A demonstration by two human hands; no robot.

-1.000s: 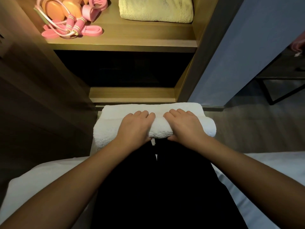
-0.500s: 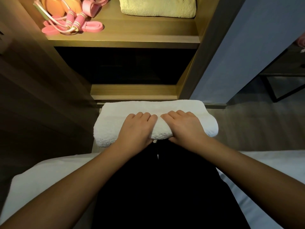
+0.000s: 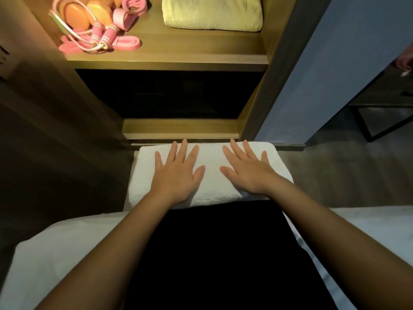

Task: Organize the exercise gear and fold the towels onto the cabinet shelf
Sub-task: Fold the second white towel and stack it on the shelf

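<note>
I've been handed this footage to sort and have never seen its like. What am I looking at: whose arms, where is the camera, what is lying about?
No machine here: a person wears one camera on the head, looking forward and down, so the arms are their own. The left hand and right hand lie flat, fingers spread, on a folded white towel; nothing is gripped. Ahead, a cabinet shelf holds a folded yellow towel on the right and, on the left, a pink skipping rope, a pink band and orange gear I cannot identify.
</note>
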